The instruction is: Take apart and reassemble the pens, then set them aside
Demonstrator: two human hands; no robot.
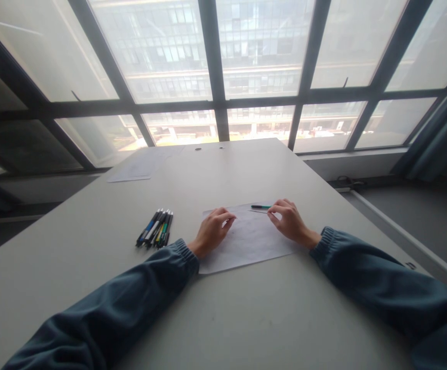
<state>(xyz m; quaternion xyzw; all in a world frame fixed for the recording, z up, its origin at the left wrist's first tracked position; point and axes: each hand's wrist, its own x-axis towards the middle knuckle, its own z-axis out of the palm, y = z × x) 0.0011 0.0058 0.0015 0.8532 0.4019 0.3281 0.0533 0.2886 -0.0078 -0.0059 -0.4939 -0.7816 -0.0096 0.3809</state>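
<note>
A white sheet of paper [248, 244] lies on the grey table [223, 308] in front of me. My left hand [211, 230] rests on the sheet's left part with its fingers curled, pinching near the paper's upper edge. My right hand [290, 220] sits at the sheet's upper right, fingers closed on a green-and-black pen [261, 207] that lies along the paper's far edge. Both arms wear dark blue sleeves.
Several pens [156, 228] lie bundled side by side on the table left of my left hand. Another sheet of paper [138, 168] rests at the far left of the table. Large windows [216, 61] stand beyond the far edge; the floor drops away at the right.
</note>
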